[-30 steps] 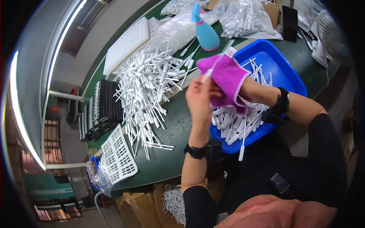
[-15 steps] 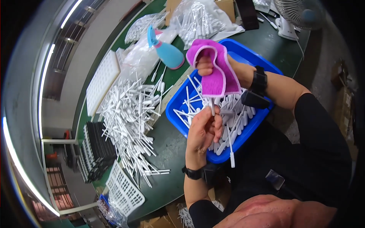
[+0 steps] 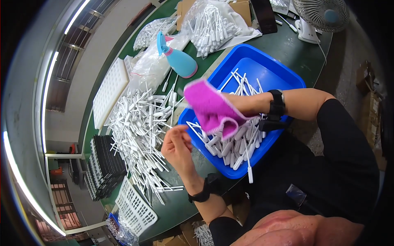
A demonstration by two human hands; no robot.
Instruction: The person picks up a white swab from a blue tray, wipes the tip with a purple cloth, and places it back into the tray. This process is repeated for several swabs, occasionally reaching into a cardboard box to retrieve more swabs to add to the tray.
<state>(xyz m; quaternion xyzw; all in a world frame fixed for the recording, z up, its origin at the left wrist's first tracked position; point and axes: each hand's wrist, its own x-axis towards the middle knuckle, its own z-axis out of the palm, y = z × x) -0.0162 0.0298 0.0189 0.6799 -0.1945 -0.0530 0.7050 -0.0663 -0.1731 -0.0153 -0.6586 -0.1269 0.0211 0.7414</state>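
My right hand (image 3: 240, 104) is closed round a purple-pink cloth (image 3: 209, 107) with a pale edge, over the blue basin (image 3: 293, 78). The cloth covers most of its fingers. A blurred whitish shape shows at the cloth's left edge. My left hand (image 3: 178, 149) is beside the basin's left rim, next to the loose pile, its fingers curled in; whatever they hold, if anything, cannot be made out. Thin white plastic sticks with thicker handles (image 3: 232, 149) lie in the basin; one hangs over its near rim. A large pile of similar sticks (image 3: 137, 131) lies on the green table.
A blue spray bottle (image 3: 180, 61) stands behind the pile. Bags of white sticks (image 3: 211, 30) lie at the back. A fan (image 3: 324, 16) is at far right. White perforated board (image 3: 111, 92), stacked black trays (image 3: 104, 164) and a white grid tray (image 3: 135, 207) line the left.
My left hand has moved left, off the white stick it held under the cloth. My right hand has brought the cloth down and left. More of the basin's far side shows.
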